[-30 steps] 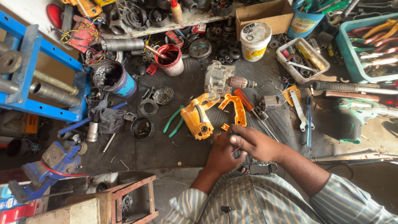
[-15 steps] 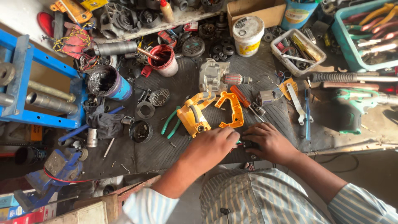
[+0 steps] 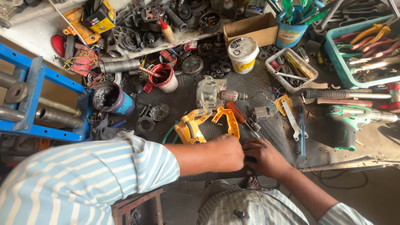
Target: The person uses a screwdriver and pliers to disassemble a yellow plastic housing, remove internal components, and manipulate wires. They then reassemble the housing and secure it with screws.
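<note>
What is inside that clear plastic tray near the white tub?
The clear rectangular plastic tray holds a jumble of small hand tools and metal bits, some with red and yellow parts. They overlap, so whatever lies at the bottom is covered. The white round plastic tub stands beside it, lid on.

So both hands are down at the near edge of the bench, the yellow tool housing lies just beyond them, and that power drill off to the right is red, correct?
Not quite: the power drill is green, not red, as the head view shows. The rest holds: the left hand and right hand meet at the bench's near edge, with the yellow tool housing just beyond them.
</note>
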A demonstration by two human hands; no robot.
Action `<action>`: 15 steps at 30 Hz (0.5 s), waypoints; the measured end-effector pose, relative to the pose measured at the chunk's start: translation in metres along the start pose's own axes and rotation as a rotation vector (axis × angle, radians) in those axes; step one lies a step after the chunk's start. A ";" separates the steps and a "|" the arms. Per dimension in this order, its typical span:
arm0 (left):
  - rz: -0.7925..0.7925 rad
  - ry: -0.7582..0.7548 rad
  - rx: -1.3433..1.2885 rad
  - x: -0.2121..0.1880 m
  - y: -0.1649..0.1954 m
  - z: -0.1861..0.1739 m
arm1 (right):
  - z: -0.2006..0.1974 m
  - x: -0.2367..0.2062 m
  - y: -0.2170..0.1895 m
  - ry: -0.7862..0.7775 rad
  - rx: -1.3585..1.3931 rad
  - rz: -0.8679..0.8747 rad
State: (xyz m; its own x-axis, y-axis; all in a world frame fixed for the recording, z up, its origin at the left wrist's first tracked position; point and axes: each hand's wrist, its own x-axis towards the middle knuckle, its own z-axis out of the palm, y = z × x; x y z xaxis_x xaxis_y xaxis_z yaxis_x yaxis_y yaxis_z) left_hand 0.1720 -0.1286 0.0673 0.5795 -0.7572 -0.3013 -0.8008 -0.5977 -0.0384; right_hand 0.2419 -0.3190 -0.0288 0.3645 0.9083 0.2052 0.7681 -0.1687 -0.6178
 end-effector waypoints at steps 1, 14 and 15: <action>-0.020 -0.023 -0.032 0.000 -0.001 0.000 | 0.000 0.000 0.001 0.004 0.015 -0.001; -0.088 -0.208 -0.128 0.007 0.013 -0.009 | -0.001 -0.001 0.005 0.029 0.059 -0.050; -0.183 -0.216 -0.166 0.009 0.012 -0.011 | -0.002 0.000 0.003 0.041 0.050 -0.056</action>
State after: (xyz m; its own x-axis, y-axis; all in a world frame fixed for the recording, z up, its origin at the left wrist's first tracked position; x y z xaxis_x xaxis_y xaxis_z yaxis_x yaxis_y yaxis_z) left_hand 0.1687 -0.1455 0.0744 0.6517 -0.5706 -0.4997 -0.6407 -0.7668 0.0400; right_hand 0.2452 -0.3206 -0.0296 0.3442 0.8991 0.2706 0.7606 -0.0980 -0.6418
